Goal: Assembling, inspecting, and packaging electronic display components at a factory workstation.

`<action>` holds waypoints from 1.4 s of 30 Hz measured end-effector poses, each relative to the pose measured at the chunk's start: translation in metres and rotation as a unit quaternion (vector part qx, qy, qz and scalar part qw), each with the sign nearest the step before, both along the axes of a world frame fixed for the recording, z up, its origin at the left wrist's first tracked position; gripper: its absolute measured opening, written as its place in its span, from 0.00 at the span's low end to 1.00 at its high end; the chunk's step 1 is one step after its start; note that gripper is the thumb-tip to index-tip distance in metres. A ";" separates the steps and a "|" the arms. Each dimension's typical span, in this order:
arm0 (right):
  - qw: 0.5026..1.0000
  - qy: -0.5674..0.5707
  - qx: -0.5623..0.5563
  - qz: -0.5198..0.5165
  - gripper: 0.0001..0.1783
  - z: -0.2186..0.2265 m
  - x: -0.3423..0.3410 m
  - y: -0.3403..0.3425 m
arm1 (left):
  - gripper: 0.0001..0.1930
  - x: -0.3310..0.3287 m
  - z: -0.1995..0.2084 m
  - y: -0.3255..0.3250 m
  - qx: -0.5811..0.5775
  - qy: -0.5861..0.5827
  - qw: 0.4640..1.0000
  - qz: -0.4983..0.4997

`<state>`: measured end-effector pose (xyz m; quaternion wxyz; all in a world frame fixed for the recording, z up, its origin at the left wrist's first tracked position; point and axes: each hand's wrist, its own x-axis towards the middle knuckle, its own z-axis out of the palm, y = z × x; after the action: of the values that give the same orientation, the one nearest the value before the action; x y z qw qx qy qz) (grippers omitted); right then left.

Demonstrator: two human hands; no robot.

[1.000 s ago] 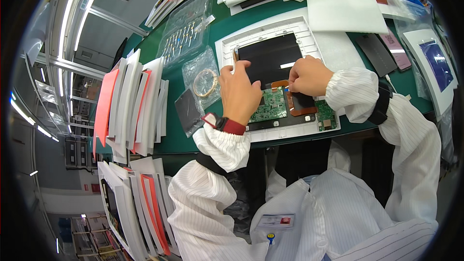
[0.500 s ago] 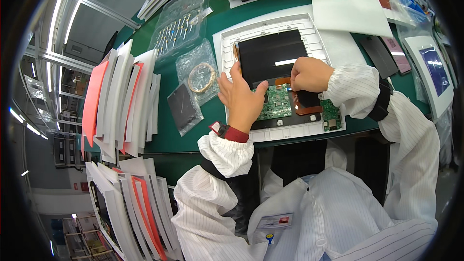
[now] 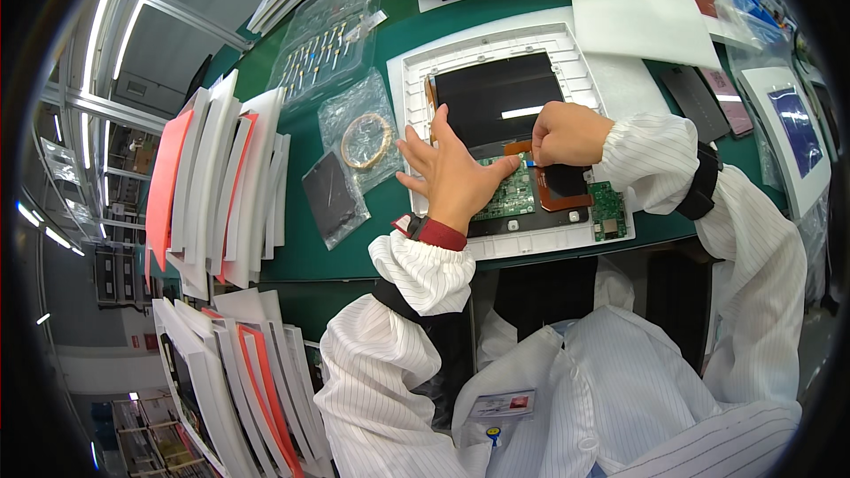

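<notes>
Pinching at a small orange ribbon tab point(image 3: 516, 149), the fingers of my right hand point(image 3: 567, 133) are curled narrow and tight over the seam where the dark panel point(image 3: 496, 93) meets the green circuit board point(image 3: 506, 199); whether they grip the tab or only press on it I cannot tell. My left hand point(image 3: 456, 177) lies beside it with fingers spread wide, palm down across the board's left part and the panel's lower left corner, holding nothing. Half a second ago that hand was lifted with its fingers fanned in the air; a second ago it sat lower on the board. It now rests flat, which I judge to mean the assembly is being steadied while the right hand works the ribbon.

Panel and board sit together in a white tray point(image 3: 416, 80) near the front edge of the green table point(image 3: 354, 248). A second, smaller green board point(image 3: 607, 211) lies at the tray's right end. Left of the tray are a clear bag with a coiled ring point(image 3: 365, 140), a dark sachet point(image 3: 329, 195) and a bag of small parts point(image 3: 328, 40). White foam sheets point(image 3: 642, 4) lie beyond, and upright racked sheets point(image 3: 221, 177) stand at far left.
</notes>
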<state>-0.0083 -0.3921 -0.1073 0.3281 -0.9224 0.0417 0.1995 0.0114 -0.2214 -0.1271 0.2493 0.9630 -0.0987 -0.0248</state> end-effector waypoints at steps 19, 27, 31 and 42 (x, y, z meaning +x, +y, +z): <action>1.000 0.005 -0.021 0.022 0.11 0.007 0.002 0.000 | 0.56 0.005 -0.005 -0.004 0.036 0.020 0.999 0.007; 0.999 0.009 -0.028 0.036 0.10 0.007 0.004 0.001 | 0.55 0.005 -0.006 -0.003 0.027 0.014 1.000 0.006; 0.999 0.004 -0.044 -0.006 0.09 0.009 -0.001 0.010 | 0.55 0.004 -0.005 -0.001 0.028 0.018 0.999 0.004; 0.990 -0.036 -0.127 -0.056 0.08 0.000 -0.006 0.021 | 0.54 0.004 -0.005 0.002 0.022 0.013 1.000 -0.009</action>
<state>-0.0143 -0.3708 -0.1078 0.2199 -0.9595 0.1063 0.1406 0.0157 -0.2199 -0.1324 0.2295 0.9669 -0.1035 -0.0421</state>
